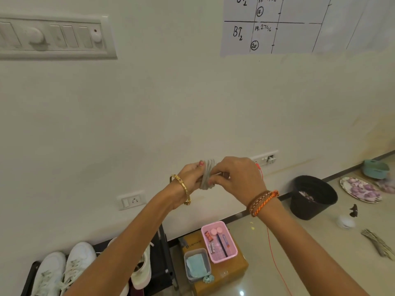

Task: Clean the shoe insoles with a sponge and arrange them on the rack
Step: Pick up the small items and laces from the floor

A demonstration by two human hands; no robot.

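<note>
Both raised before the pale wall: left hand [189,178] and right hand [235,176], each grip curled tight around thin grey stacked flexible insoles [207,174], above black shoe rack [162,259].

open air around the raised hands, clutter low down

both hands meet in front of the bare wall [149,116], the left hand [189,178] and right hand [235,176] closed together on a grey looped bundle [207,175]. above and to either side of them nothing juts out. straight below the left forearm the black rack [162,259] holds white shoes [64,270], blocking a drop there. below the right hand sit a pink tray [232,244] and a grey tub [189,272] on a brown box [237,272]. a thin red cord [275,263] hangs under the right wrist. further right of that hand stands a black pot [312,197], with bare floor [310,253] between box and pot.
</note>
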